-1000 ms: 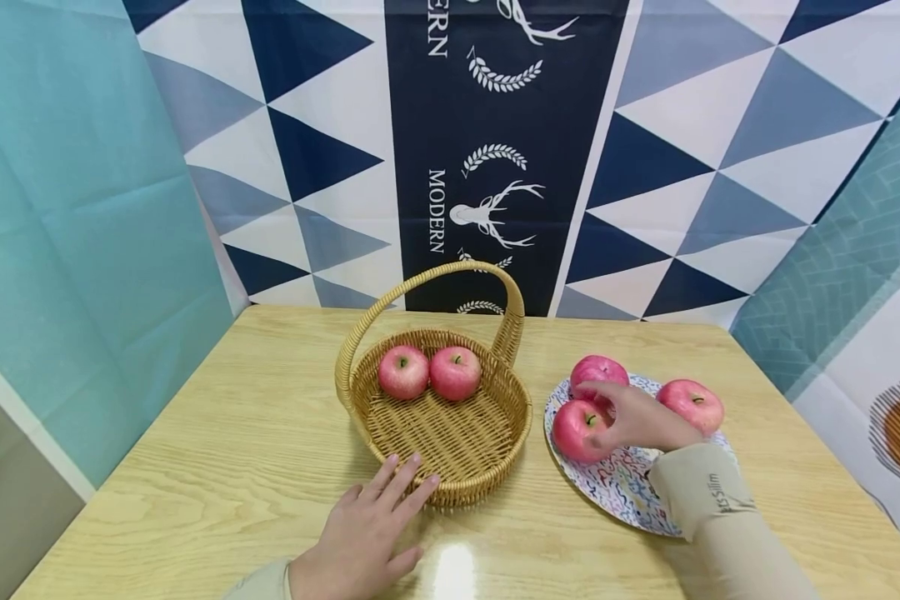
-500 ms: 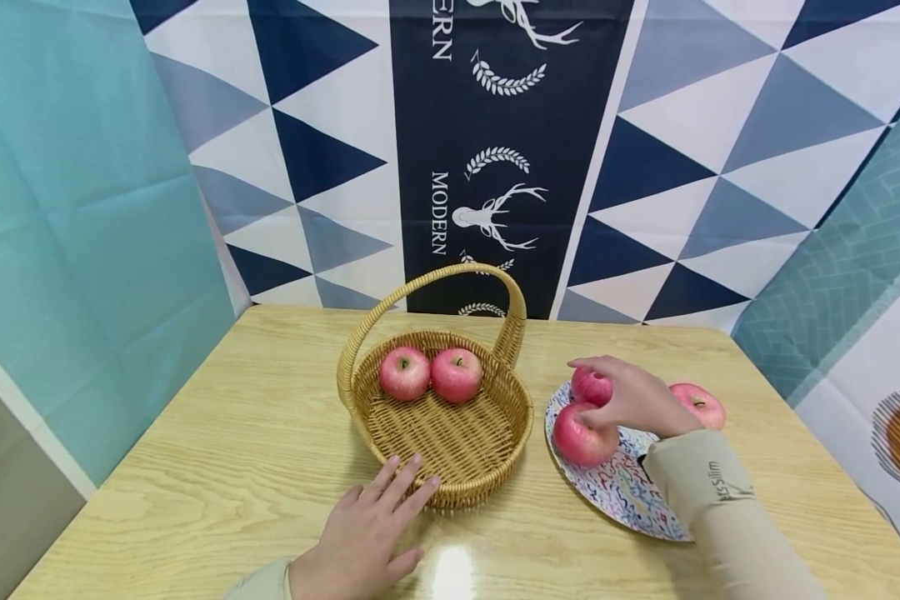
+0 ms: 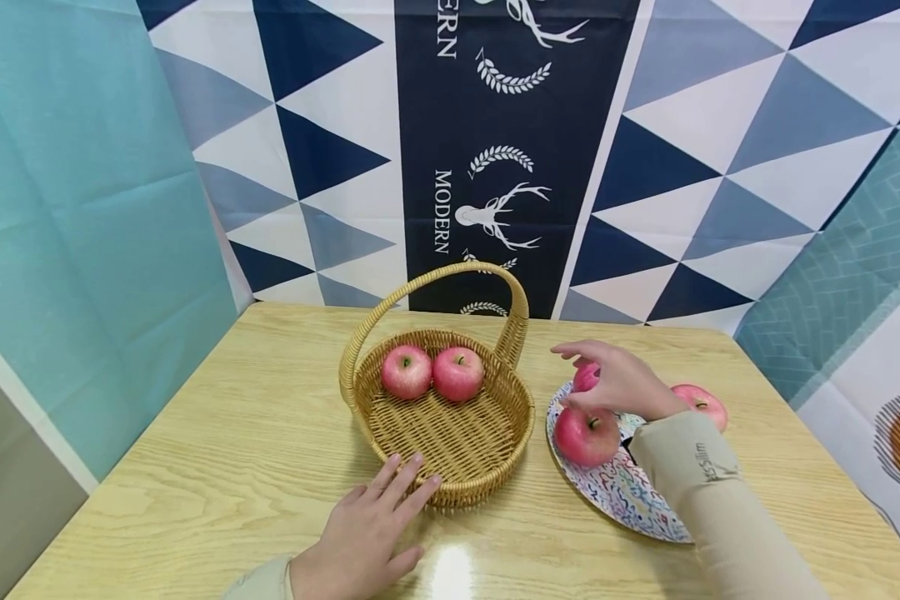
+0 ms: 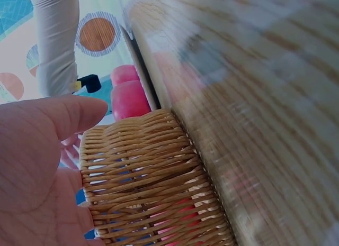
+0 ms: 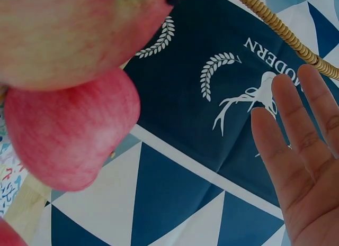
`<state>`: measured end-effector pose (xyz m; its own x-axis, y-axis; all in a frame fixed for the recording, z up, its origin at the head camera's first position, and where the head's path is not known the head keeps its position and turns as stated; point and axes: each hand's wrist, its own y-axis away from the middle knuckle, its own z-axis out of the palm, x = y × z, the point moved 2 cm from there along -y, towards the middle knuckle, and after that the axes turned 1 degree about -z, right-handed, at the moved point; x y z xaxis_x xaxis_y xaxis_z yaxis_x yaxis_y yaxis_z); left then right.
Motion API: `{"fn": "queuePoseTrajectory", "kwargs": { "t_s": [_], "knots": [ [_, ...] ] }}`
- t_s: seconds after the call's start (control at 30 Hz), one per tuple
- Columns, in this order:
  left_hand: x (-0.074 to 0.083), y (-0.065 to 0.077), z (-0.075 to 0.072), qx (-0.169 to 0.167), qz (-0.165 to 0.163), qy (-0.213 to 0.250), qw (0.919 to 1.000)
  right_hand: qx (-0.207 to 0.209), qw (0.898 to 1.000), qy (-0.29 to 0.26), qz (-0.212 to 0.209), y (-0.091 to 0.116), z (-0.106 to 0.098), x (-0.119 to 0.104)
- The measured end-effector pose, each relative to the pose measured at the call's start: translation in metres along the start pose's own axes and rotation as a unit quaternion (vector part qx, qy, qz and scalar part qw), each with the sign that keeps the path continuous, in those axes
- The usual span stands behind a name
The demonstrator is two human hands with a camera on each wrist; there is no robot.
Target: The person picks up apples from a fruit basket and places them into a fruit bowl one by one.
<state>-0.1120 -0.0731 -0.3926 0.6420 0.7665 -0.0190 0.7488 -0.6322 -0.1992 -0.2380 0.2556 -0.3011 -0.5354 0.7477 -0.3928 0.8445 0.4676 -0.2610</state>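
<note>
A round wicker basket [image 3: 457, 493] with a tall arched handle holds two pink-red apples [image 3: 407, 372] side by side at its back. My left hand [image 3: 363, 533] lies with spread, straight fingers touching the basket's front rim; in the left wrist view its thumb [image 4: 82, 114] reaches along the weave. My right hand [image 3: 622, 383] hovers over the patterned plate [image 3: 622, 500], fingers apart and holding nothing. Just below its thumb sits the near apple [image 3: 587, 443]. The back apple [image 3: 587, 377] is partly hidden by this hand. Open right-hand fingers [image 5: 296, 129] point past the apples [image 5: 69, 129] in the right wrist view.
Another apple [image 3: 703, 407] sits at the plate's right side, partly behind the right wrist. The pale wooden table [image 3: 195, 467] ends at a patterned cloth backdrop [image 3: 487, 150]. The basket's handle [image 3: 435, 279] arches high, left of the right hand.
My right hand has come away from the near apple, rising and shifting left with fingers spreading. That apple stays on the plate. My left hand keeps its place at the basket.
</note>
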Motion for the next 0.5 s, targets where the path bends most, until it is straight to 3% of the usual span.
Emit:
{"fn": "queuePoseTrajectory", "kwargs": {
  "t_s": [0.27, 0.5],
  "knots": [
    [0.000, -0.001, 0.000, 0.012, 0.005, -0.003, 0.9999, -0.029, 0.998, -0.052, -0.017, -0.019, 0.005, -0.009],
    [0.000, -0.001, 0.001, 0.003, 0.005, 0.000, 1.0000, -0.062, 0.992, -0.095, -0.046, -0.037, 0.012, -0.021]
  ]
}}
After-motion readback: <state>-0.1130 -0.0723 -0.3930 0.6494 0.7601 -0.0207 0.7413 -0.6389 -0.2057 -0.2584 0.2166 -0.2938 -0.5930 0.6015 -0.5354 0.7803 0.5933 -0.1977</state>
